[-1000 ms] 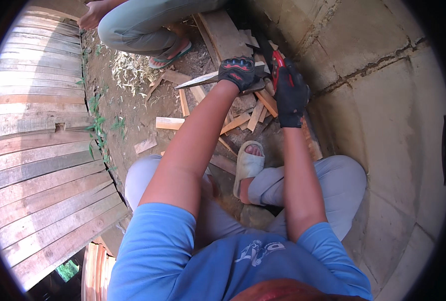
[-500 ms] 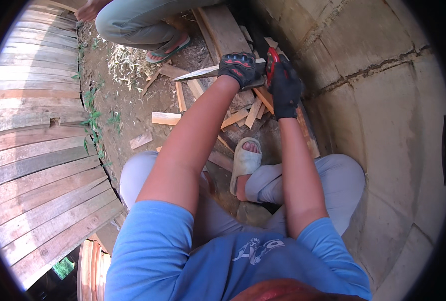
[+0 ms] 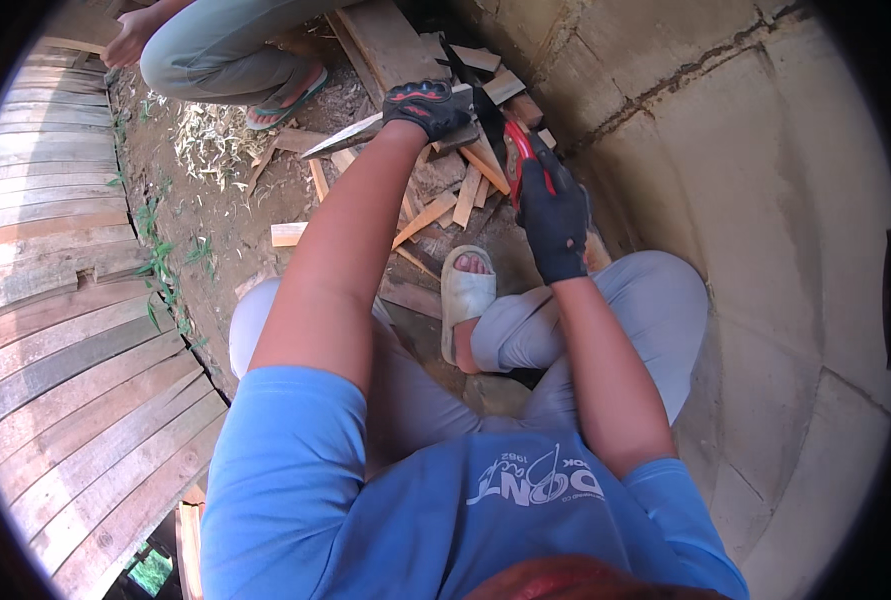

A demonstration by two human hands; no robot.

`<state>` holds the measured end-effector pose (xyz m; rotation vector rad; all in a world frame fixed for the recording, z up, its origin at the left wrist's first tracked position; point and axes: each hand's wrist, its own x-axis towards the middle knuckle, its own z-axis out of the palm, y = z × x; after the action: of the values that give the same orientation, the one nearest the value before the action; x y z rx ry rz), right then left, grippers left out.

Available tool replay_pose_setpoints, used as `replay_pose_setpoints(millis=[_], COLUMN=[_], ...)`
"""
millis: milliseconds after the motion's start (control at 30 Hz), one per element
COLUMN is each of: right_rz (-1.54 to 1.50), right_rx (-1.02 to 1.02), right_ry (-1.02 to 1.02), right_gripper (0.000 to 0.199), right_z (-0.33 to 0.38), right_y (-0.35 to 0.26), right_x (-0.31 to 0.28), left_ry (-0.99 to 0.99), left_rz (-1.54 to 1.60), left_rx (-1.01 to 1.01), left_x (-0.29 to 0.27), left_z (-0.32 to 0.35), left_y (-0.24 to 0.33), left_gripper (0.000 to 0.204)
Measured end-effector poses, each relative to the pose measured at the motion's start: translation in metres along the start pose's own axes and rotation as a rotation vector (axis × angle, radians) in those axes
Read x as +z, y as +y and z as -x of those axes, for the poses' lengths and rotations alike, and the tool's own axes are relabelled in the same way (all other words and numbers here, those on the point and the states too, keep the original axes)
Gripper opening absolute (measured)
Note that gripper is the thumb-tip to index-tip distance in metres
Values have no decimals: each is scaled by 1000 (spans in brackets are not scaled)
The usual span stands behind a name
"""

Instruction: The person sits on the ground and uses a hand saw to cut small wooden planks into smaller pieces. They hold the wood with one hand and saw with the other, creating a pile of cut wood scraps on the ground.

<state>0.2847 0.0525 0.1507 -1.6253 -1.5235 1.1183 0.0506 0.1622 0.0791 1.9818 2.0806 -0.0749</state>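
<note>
My left hand (image 3: pixel 425 108), in a black glove with red marks, is closed over a narrow, pale strip of wood (image 3: pixel 345 138) whose pointed end sticks out to the left. The strip lies across a thick wooden plank (image 3: pixel 385 45). My right hand (image 3: pixel 553 220), also in a black glove, is wrapped round the red handle of a hand saw (image 3: pixel 518 142). Its dark blade runs away from me past the right end of the strip, close beside my left hand. Whether the teeth touch the wood, I cannot tell.
Several wood offcuts (image 3: pixel 425 220) lie on the ground beneath my hands. Pale shavings (image 3: pixel 210 145) are heaped at the far left, near another person's bent leg (image 3: pixel 235 50) and sandal. A concrete wall (image 3: pixel 725 170) rises at right; a plank wall (image 3: pixel 55 240) stands at left.
My right hand has drawn the saw back toward me, and more of its dark blade shows. The left hand keeps its hold on the strip. The whole view has shifted slightly.
</note>
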Motion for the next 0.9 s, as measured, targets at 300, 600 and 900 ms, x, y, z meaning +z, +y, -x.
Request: replay_pose_setpoints(millis=[300,600,900], right_rz=[198,83,88], right_rx=[138,-150,-241], right_ry=[30,246,372], right_gripper=[41,42,41], right_z=[126,-4,-104], right_y=[-56,-29,36], right_x=[-112,-24,76], left_ry=[32,131,271], left_rz=[69,14,-14], left_rx=[-33,50,120], left_x=[3,7,18], left_z=[-4,11,8], left_y=[1,0,0], left_gripper=[67,49,36])
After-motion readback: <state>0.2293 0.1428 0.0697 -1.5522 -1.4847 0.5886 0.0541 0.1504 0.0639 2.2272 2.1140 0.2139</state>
